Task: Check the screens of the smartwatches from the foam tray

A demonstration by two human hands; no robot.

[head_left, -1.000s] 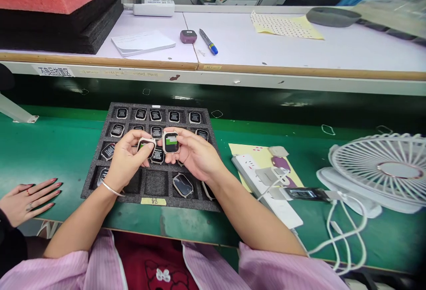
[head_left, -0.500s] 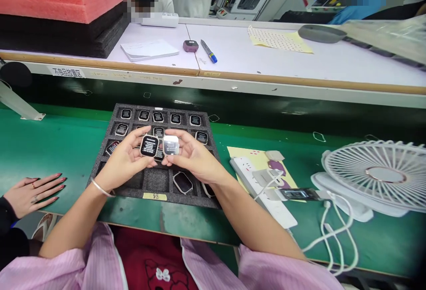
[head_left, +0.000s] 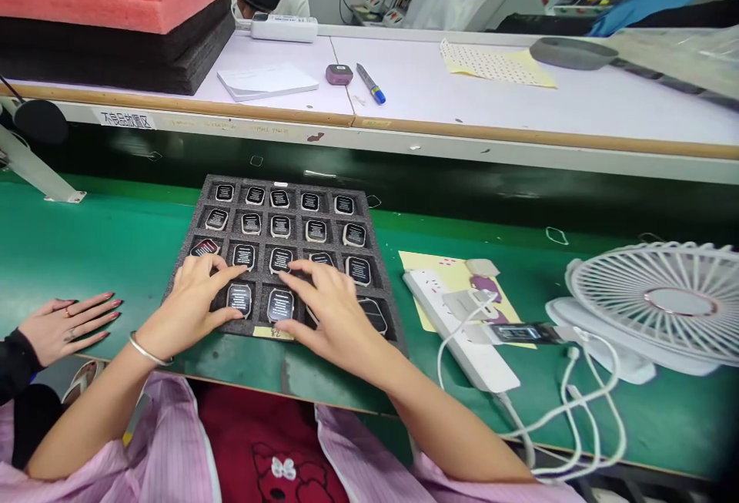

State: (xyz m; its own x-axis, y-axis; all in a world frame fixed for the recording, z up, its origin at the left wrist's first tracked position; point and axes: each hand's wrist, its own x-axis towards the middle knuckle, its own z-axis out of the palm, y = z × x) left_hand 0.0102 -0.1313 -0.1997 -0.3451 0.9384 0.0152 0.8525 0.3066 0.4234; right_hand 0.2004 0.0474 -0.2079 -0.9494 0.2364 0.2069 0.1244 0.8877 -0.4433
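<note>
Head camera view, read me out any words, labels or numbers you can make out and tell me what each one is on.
White label on the shelf edge: Chinese characters, apparently "不良品放置区".
Yellow tag on the foam tray: handwriting, too small to read.
Watch screens in the tray: lines of white text, too small.
Handwriting along the shelf edge: too faint.
Yellow sheet on the shelf: a dot pattern, no legible words.

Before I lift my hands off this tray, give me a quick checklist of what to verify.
1. Left hand free of watches: ok, it lies flat on the foam tray.
2. Right hand free: ok, flat on the tray.
3. Front-row watch lies in its pocket: ok.
4. Pockets under the right hand filled: cannot tell, hidden.
5. Other person's hand apart from the tray: ok.
</note>
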